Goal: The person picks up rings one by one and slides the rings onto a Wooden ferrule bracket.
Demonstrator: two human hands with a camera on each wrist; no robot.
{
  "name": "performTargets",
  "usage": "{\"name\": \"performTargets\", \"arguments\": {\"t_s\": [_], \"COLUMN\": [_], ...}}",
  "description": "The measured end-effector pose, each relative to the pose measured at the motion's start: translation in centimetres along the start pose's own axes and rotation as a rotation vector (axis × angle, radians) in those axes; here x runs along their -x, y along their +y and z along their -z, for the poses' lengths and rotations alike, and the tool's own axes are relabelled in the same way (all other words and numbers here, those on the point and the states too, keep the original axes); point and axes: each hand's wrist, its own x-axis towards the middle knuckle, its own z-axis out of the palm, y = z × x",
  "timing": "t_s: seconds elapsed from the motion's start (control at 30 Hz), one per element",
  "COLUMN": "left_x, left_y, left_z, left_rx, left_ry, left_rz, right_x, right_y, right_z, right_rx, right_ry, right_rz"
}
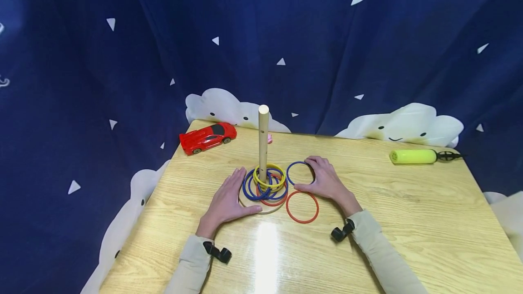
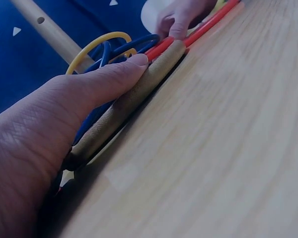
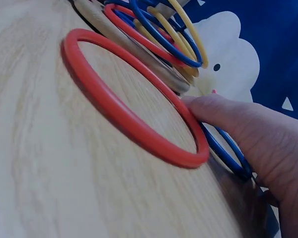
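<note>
In the head view a ring-toss stand has an upright wooden post on a round wooden base. Several blue, red and yellow rings lie heaped around the post, a yellow ring on top. My left hand grips the base from the left, its thumb along the front rim, as the left wrist view also shows; its fingers are hidden there. On the right, my right hand holds a blue ring between thumb and fingers, low at the tabletop. Just in front of it a red ring lies flat.
A red toy car stands at the table's back left. Behind the post, a small pink thing partly shows. A yellow-green hand pump with a black end lies at the back right. Dark blue cloth hangs behind the table.
</note>
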Motion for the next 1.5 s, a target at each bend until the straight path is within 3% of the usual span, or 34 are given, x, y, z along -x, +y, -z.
{"name": "performTargets", "arguments": {"t_s": [0.3, 0.8, 1.23, 1.5], "left_x": [0.0, 0.1, 0.1, 0.0], "left_y": [-0.1, 0.0, 0.1, 0.1], "left_z": [0.0, 0.0, 0.1, 0.0], "left_rx": [-0.005, -0.018, -0.004, -0.008], "left_ry": [-0.001, -0.004, -0.001, -0.010], "left_rz": [0.004, 0.004, 0.008, 0.010], "right_x": [0.2, 0.4, 0.3, 0.1], "right_y": [1.0, 1.4, 0.5, -1.1], "right_z": [0.0, -0.8, 0.9, 2.8], "right_rx": [-0.061, -0.056, -0.073, -0.095], "right_ry": [0.048, 0.138, 0.103, 0.135], "right_rz": [0.031, 0.059, 0.052, 0.092]}}
